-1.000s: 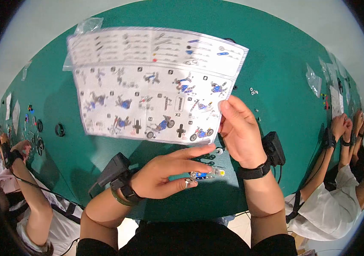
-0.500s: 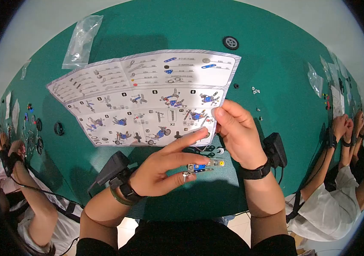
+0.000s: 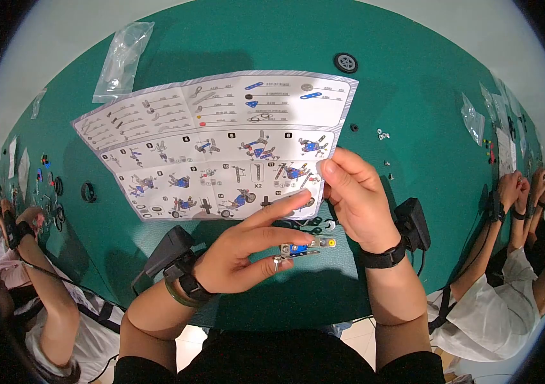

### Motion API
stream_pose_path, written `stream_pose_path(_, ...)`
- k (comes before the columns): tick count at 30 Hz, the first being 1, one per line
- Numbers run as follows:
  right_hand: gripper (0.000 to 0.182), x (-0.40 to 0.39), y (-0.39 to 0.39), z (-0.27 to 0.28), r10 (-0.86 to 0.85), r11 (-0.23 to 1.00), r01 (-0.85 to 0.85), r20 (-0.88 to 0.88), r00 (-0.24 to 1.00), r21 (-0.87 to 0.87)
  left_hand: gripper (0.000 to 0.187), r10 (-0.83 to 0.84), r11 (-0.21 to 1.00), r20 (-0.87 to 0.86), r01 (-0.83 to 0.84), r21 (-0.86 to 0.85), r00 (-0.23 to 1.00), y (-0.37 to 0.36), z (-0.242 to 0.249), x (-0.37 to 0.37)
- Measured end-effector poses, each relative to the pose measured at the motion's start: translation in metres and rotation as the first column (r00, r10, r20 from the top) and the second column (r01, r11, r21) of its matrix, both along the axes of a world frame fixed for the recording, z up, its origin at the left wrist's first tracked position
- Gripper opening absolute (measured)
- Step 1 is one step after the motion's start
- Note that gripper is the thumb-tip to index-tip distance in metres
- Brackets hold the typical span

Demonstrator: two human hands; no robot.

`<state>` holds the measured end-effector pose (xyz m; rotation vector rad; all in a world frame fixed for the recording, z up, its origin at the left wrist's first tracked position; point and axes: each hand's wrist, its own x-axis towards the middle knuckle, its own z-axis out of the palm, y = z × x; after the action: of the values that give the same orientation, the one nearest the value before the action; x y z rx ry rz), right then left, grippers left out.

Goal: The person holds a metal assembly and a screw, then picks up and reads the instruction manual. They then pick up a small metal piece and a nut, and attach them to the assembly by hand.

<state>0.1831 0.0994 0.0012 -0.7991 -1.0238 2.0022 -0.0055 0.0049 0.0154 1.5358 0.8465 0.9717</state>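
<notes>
Printed sheet (image 3: pixel 221 146) and small assembly (image 3: pixel 300 249), one in each hand

The green tabletop (image 3: pixel 426 153) underlies the scene. Above it, the printed sheet spans left to right, its long axis slightly slanted, its numbered drawings upright to the wearer. The right hand (image 3: pixel 361 200) pinches its lower right edge, thumb in front. The left hand (image 3: pixel 242 256) grasps the small assembly between thumb and middle finger; its index finger extends over the lower right drawings, contact with the paper being impossible to tell. The step in hand appears to be consulting a drawing; the next move would call for comparing the piece with it. The small assembly, just below the sheet, has its long axis roughly crosswise, its yellow-centred end pointing right. A silver bolt (image 3: pixel 277 262) shows near its left end, beside the thumb.
</notes>
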Motion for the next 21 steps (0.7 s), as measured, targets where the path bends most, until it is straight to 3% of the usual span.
stream_pose_path(21,0.025,-0.0028,-0.0004,0.0019,-0.025,0.999,0.025,0.008,1.000,-0.038,0.031,0.013,1.000,-0.008,-0.013,-0.012,1.000,-0.0014,0.0005,0.0010)
